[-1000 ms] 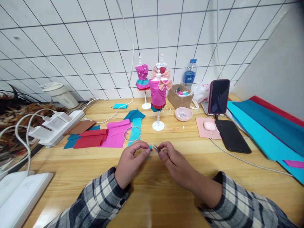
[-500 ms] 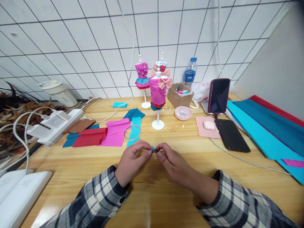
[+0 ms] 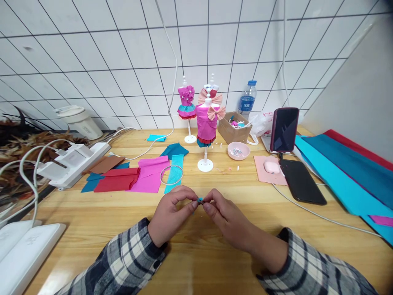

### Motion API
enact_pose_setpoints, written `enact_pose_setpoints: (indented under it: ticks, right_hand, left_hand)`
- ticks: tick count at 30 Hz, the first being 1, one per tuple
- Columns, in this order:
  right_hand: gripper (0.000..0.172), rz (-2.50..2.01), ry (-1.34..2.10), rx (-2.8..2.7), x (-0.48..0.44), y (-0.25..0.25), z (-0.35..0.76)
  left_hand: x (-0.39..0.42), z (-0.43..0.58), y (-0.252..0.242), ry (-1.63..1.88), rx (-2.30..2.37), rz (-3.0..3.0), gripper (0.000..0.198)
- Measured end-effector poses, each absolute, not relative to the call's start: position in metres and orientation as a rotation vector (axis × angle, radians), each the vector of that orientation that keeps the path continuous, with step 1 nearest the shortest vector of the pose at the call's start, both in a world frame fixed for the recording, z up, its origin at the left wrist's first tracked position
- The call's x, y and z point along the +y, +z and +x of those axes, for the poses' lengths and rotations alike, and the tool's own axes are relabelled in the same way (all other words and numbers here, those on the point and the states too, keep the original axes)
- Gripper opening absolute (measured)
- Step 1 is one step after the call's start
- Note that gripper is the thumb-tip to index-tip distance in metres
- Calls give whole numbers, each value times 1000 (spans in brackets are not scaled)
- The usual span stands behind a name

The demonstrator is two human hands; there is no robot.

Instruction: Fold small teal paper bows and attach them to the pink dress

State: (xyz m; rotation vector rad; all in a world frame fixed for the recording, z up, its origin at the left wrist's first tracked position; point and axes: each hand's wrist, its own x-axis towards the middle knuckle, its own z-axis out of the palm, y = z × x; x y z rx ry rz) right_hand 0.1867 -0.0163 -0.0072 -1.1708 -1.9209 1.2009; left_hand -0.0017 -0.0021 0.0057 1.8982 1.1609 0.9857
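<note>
Between my fingertips is a small blue scrap (image 3: 200, 200), with something thin and dark against it that is too small to name. My left hand (image 3: 175, 211) pinches it from the left. From the other side my right hand (image 3: 229, 217) pinches at the same spot, thumb against forefinger. Just beyond my left hand lie a light-blue crepe paper strip (image 3: 174, 174) and a thin ring (image 3: 161, 178) on top of it. A small dress-form stand in a magenta wrap with a peach bow (image 3: 206, 121) stands upright behind my hands.
Magenta (image 3: 150, 176) and red (image 3: 118, 180) paper pieces lie left. A pink bowl (image 3: 238, 151) holds tiny bits near a cardboard box (image 3: 231, 132). Phones (image 3: 302, 182), a cable and large blue sheets (image 3: 334, 176) occupy the right. A power strip (image 3: 81, 164) sits left.
The whole view has shifted slightly, so things appear a little lower. Both hands keep pinching the small blue scrap, with only slight finger movement.
</note>
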Motion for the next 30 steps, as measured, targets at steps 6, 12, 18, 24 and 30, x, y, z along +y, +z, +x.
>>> enact_pose_setpoints:
  ticks: [6, 12, 18, 24, 30]
  right_hand:
    - [14, -1151, 1308, -1800, -18, -10, 184]
    - [12, -1143, 1309, -1779, -18, -6, 183]
    - [15, -1146, 1281, -1790, -18, -8, 183]
    - [23, -1201, 1422, -1573, -11, -11, 184]
    - [44, -1000, 2422, -857, -5, -6, 190]
  left_hand:
    - [-1, -1, 3, 1001, 1122, 1867, 11]
    - [-1, -1, 3, 983, 1113, 1844, 14]
    - [0, -1, 1, 976, 1102, 1808, 13]
    - [1, -1, 0, 1001, 1138, 1794, 11]
    - [-5, -5, 1, 1192, 1002, 2029, 11]
